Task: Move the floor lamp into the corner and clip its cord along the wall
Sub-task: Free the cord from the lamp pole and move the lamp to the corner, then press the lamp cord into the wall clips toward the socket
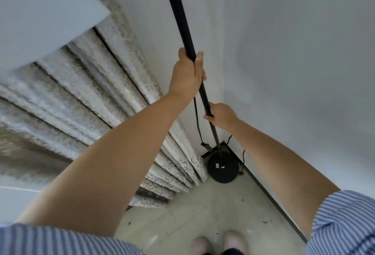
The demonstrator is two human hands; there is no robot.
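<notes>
- While both hands grip the black pole (pixel 180 21) of the floor lamp, its round black base (pixel 222 168) sits on the pale floor (pixel 203 210) right in the corner where the two white walls meet.
- Higher up the pole, the left hand (pixel 187 74) is wrapped tight around it, thumb on the right side and fingers curled behind.
- Lower down, the right hand (pixel 221 116) is closed on the same pole, its fingertips (pixel 209 117) hooked around the front of the shaft.
- Leaning slightly, the pole rises from the base up and to the left, out of the top of the view; the lamp head is out of sight.
- Hanging loose just left of the pole, the black cord (pixel 196 117) drops from below the left hand to a small inline switch (pixel 206 145) near the base.
- More cord (pixel 243 156) shows to the right of the base, looping up against the right wall (pixel 294 62) and touching the dark skirting board (pixel 269 194); no part of it looks fastened to the wall.
- Patterned pale curtains (pixel 91 84) hang in folds along the left wall, their hem just beside the base.
- Blue-and-white striped sleeves (pixel 345 220) cover the upper arms, and the tips of two light shoes (pixel 219 242) stand on the floor at the bottom edge.
</notes>
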